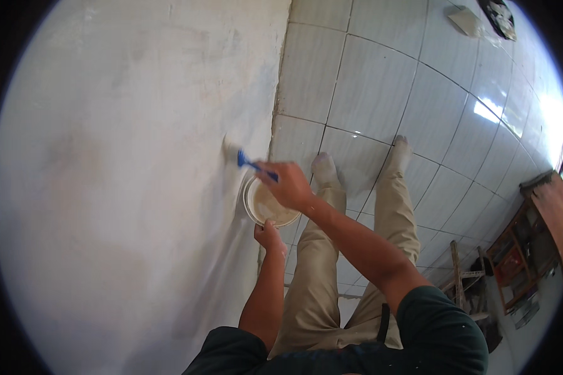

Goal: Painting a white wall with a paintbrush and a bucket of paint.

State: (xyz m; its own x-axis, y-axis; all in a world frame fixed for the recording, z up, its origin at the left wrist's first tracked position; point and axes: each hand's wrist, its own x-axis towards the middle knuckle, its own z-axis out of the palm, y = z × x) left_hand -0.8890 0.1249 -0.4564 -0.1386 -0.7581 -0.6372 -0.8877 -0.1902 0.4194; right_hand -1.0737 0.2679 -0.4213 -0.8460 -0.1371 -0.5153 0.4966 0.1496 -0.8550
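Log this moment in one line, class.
left hand: holds round white bucket; right hand: grips blue-handled paintbrush; bristles: at pale wall

Right fingers [268, 169] hold a brush [241, 158] against the wall [125, 175], left fingers [268, 225] a bucket [249, 204].

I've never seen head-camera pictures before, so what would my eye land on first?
Probably the blue-handled brush in the right hand, its bristles at the pale wall on the left. Just below, the left hand grips a round bucket by its near side. At upper right, bright light glares off the tiled floor.
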